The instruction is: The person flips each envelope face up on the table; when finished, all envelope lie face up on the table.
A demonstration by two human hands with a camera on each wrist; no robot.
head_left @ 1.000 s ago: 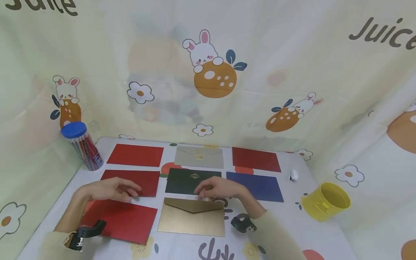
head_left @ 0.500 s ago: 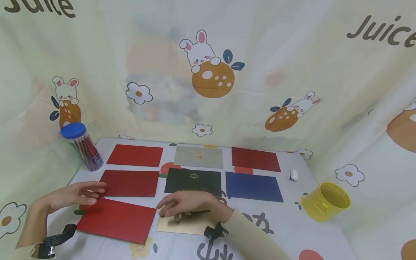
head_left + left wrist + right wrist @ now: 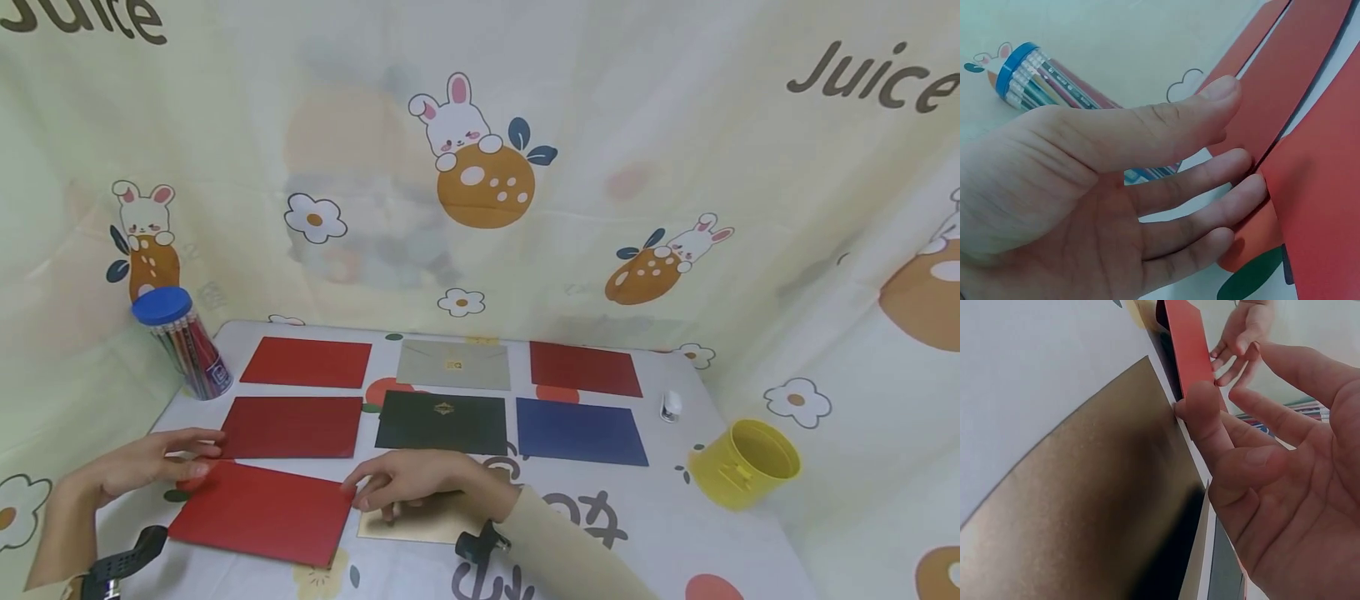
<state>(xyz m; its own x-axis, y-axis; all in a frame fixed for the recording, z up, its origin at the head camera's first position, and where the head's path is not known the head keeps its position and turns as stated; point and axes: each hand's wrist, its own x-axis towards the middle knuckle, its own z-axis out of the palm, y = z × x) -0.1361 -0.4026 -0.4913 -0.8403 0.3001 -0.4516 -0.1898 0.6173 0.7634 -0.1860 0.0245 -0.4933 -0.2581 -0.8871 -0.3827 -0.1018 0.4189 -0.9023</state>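
Note:
The near bright red envelope (image 3: 262, 512) lies at the front left of the table, between my two hands. My left hand (image 3: 135, 468) is at its left side, fingers spread and loosely bent; in the left wrist view the fingertips (image 3: 1259, 187) are at the envelope's edge. My right hand (image 3: 420, 479) hangs over the gold envelope (image 3: 420, 523), hiding much of it. Its fingertips reach the red envelope's right edge; contact is hard to tell. Behind the left hand lies a darker red envelope (image 3: 292, 427). A dark green envelope (image 3: 442, 429) lies behind the right hand.
At the back are a red envelope (image 3: 306, 362), a grey envelope (image 3: 427, 358) and another red one. A blue envelope (image 3: 581, 432) lies right of the green. A blue-lidded pencil jar (image 3: 187, 346) stands left; a small white object (image 3: 671, 407) and yellow bucket (image 3: 738, 467) stand right.
My left hand has moved left off the red envelopes to the near one's left side. My right hand has come from the green envelope toward the near red envelope's right edge.

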